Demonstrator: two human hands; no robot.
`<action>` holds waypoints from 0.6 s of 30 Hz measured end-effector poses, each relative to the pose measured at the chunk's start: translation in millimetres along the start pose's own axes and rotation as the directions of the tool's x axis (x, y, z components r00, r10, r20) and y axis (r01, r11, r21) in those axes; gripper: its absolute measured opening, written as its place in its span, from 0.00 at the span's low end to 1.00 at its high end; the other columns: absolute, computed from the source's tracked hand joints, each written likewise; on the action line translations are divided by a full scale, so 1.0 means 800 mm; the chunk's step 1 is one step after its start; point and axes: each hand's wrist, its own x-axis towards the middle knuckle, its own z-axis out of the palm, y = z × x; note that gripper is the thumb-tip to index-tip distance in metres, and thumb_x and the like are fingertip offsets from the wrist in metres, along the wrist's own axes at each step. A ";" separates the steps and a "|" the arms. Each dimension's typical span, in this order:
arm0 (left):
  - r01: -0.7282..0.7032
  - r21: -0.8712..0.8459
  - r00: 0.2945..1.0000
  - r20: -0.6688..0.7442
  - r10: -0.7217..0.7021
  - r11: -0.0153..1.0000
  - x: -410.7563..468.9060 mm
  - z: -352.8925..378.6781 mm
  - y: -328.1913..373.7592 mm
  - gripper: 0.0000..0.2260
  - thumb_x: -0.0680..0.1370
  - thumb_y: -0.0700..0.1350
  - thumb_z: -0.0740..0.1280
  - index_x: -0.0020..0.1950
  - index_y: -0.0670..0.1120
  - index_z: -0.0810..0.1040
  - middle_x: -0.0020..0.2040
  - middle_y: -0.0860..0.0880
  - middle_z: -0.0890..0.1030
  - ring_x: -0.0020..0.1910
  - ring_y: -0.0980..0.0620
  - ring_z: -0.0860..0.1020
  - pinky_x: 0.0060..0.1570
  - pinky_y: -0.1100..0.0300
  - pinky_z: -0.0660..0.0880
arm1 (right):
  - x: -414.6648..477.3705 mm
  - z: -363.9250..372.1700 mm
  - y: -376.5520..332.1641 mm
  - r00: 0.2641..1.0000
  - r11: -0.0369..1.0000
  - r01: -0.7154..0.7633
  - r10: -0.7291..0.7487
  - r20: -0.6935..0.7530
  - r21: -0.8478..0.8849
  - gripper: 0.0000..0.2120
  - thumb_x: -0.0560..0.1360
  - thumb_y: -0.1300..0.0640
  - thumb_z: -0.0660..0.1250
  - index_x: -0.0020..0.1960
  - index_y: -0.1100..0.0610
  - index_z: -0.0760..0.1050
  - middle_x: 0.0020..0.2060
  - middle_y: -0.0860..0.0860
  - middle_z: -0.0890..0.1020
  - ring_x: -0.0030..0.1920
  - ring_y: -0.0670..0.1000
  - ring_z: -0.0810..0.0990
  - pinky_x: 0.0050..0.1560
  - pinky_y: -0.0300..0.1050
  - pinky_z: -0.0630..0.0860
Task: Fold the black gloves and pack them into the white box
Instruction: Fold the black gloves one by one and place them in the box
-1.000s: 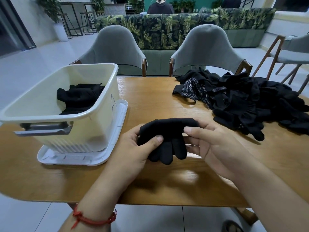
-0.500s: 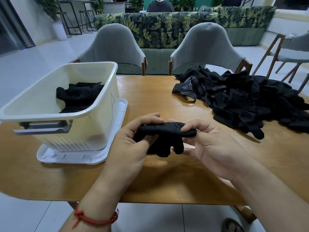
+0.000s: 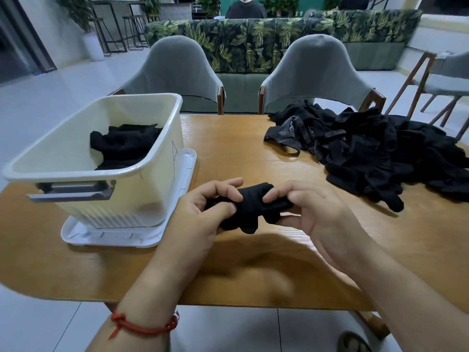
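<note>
Folding looks half done: left hand (image 3: 200, 214) and right hand (image 3: 314, 214) hold the black gloves (image 3: 253, 208) above the near counter (image 3: 228, 148), fingers (image 3: 224, 184) pinching the roll. Tuck the hanging tips under firmly before carrying it left to the white box (image 3: 162, 179).

Noted wooden surface (image 3: 228, 138), light brown, grain visible, rounded corner at 7 o'clock. Logged white lid (image 3: 114, 236) lying flat on it at 9 o'clock. Recorded two grey shell chairs at the far edge, one at 11 o'clock (image 3: 175, 69), one at 1 o'clock (image 3: 317, 67), wooden arm ends showing. Seen third chair (image 3: 446, 72) at 2 o'clock, angled wooden legs, apart from the surface. Found leaf-print sofa (image 3: 243, 44) at 12 o'clock behind the pair, with a seated person (image 3: 245, 10) beyond it, back to camera. Logged bar stools (image 3: 132, 19) and white plant pot (image 3: 92, 47) at 11 o'clock. Pale tiled floor (image 3: 50, 97) all round.
</note>
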 end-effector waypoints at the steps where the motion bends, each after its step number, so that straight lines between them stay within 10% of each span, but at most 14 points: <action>1: -0.007 0.001 1.000 -0.007 0.007 1.000 0.000 -0.001 0.000 0.06 0.73 0.40 0.67 0.45 0.49 0.83 0.64 0.52 0.84 0.63 0.46 0.83 0.51 0.51 0.83 | 0.000 0.004 -0.001 0.999 0.995 0.023 -0.025 -0.021 -0.096 0.11 0.77 0.50 0.69 0.49 0.56 0.87 0.49 0.55 0.86 0.53 0.55 0.85 0.54 0.54 0.83; 8: -0.055 -0.116 0.996 -0.071 0.047 0.992 -0.010 -0.004 0.033 0.17 0.79 0.41 0.75 0.66 0.45 0.76 0.62 0.44 0.85 0.61 0.41 0.84 0.58 0.48 0.83 | -0.009 0.050 -0.029 0.941 0.970 0.181 -0.218 -0.260 -0.160 0.11 0.72 0.56 0.83 0.41 0.53 0.81 0.37 0.54 0.85 0.42 0.61 0.85 0.48 0.59 0.83; 18: -0.340 0.074 0.891 -0.294 0.346 0.938 -0.049 -0.040 0.112 0.08 0.78 0.40 0.75 0.57 0.45 0.82 0.47 0.49 0.88 0.49 0.52 0.88 0.47 0.60 0.84 | 0.004 0.110 -0.112 0.926 0.907 0.332 -0.366 -0.094 -0.260 0.19 0.70 0.54 0.82 0.59 0.47 0.85 0.43 0.52 0.86 0.40 0.54 0.87 0.47 0.49 0.84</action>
